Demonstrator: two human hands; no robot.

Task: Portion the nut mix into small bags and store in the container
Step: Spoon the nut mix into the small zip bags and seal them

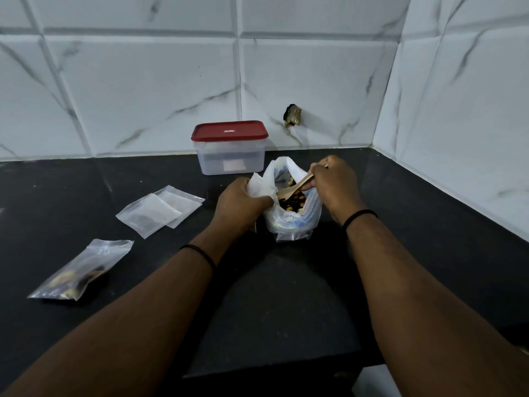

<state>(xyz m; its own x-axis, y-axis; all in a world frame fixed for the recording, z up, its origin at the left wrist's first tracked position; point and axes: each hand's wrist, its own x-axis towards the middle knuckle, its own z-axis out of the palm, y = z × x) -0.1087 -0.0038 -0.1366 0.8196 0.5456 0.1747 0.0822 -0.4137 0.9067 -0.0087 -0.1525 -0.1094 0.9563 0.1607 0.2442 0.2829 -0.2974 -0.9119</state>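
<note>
On the black counter (pixel 286 296), walled by marble-look tiles (pixel 143 90), the left hand (pixel 240 206) gripped the nut-mix bag (pixel 289 222). The right hand (pixel 332 181) pinched a wooden spoon (pixel 294 187) inside it. The red-lidded container (pixel 230 147) stood just behind, small bags (pixel 157 210) lying left.

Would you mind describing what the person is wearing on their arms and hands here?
Both forearms are bare, with no sleeves or gloves in view. The left hand has a thin black band on its wrist, and the right hand wears a similar thin black band. No rings or watch are visible.

Red lid (pixel 229 129) on clear container (pixel 230 159); black table (pixel 286 296); white grey-veined marble tiles (pixel 143 90); tan wooden spoon (pixel 294 187).
</note>
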